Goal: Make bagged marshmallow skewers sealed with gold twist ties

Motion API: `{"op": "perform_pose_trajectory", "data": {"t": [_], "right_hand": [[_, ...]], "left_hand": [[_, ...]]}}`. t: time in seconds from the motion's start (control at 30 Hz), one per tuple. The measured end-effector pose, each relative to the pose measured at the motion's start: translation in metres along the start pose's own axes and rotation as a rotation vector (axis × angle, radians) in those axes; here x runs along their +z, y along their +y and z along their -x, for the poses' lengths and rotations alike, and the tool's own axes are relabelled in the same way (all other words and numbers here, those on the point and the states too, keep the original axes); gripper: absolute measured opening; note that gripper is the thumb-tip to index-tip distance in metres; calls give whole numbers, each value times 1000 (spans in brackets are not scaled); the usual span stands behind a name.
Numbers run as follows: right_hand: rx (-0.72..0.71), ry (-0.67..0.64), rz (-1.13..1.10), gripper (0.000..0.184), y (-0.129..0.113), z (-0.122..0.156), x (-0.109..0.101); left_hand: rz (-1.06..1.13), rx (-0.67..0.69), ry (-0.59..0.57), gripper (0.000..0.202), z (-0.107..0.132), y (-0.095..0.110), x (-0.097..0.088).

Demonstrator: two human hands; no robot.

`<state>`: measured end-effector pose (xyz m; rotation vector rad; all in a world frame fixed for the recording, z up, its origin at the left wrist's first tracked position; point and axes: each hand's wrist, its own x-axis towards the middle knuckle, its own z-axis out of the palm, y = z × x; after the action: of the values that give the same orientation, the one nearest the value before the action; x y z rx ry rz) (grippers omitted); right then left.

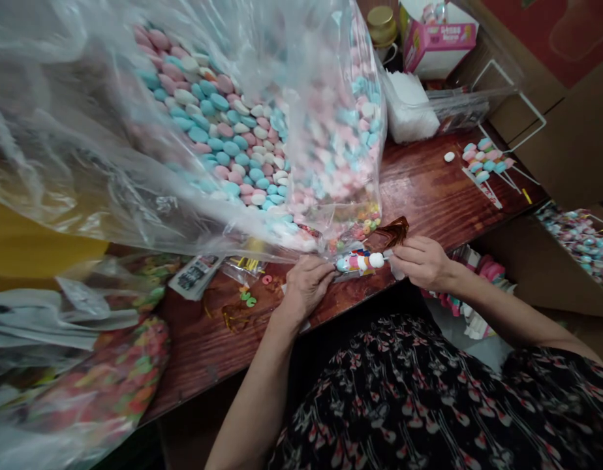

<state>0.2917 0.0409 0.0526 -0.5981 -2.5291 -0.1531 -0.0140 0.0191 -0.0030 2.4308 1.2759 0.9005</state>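
Observation:
A short skewer of pastel candies (363,262), in pink, white and blue, lies between my hands near the table's front edge, over what looks like a clear wrapper. My left hand (306,285) is closed at its blue end, the fingertips pinched together. At the other end my right hand (423,262) pinches the white stick, close to the white candy. Beside my right fingers lies a bundle of brown-gold twist ties (393,232). The exact grip of my left fingertips is partly hidden.
A large clear bag of pastel candies (223,150) fills the table's back. Finished-looking candy skewers (487,158) lie at right, near a pink box (438,46). A bag of ring candies (115,378) stands at left; several loose rings (247,297) lie on the table (198,352).

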Motion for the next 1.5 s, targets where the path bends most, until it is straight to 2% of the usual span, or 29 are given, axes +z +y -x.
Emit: {"op": "perform_pose_trajectory", "data": {"t": [0.07,0.2,0.4,0.57,0.67,0.8,0.93,1.0,1.23,1.27,1.33,1.4,1.5], "right_hand": [[10,57,15,17,-13,3,-1],[39,87,11,19,-30,11,-8],[44,98,66,19,-31,19,-15],[97,71,25,19,-29,20,-6],[174,54,-46,21,-23,19,3],[345,82,-232,26,-13,19,12],[548,83,-421,19,-6,17,15],[577,74,-463,16,-4,15,16],[347,70,-367,24,3,3,19],[317,78,-337,25,4,2,19],[258,108,-282,26,5,0,20],[192,150,-249,25,5,1,21],[114,225,-224,23,3,2,24]], "left_hand": [[0,-14,-3,13,0,1,0],[-30,-45,-6,13,0,1,1],[-37,-30,1,12,-2,0,2],[-24,-33,-11,14,-1,0,2],[-26,-34,-9,14,0,1,1],[-13,-43,4,13,0,2,1],[0,-27,20,10,1,2,3],[2,-28,23,10,1,2,3],[-5,-93,-27,11,2,2,0],[4,-125,-30,16,2,2,0],[3,-170,-37,38,1,5,1],[-51,-167,-69,55,-2,9,3],[-192,-161,-186,49,-9,20,2]]}}
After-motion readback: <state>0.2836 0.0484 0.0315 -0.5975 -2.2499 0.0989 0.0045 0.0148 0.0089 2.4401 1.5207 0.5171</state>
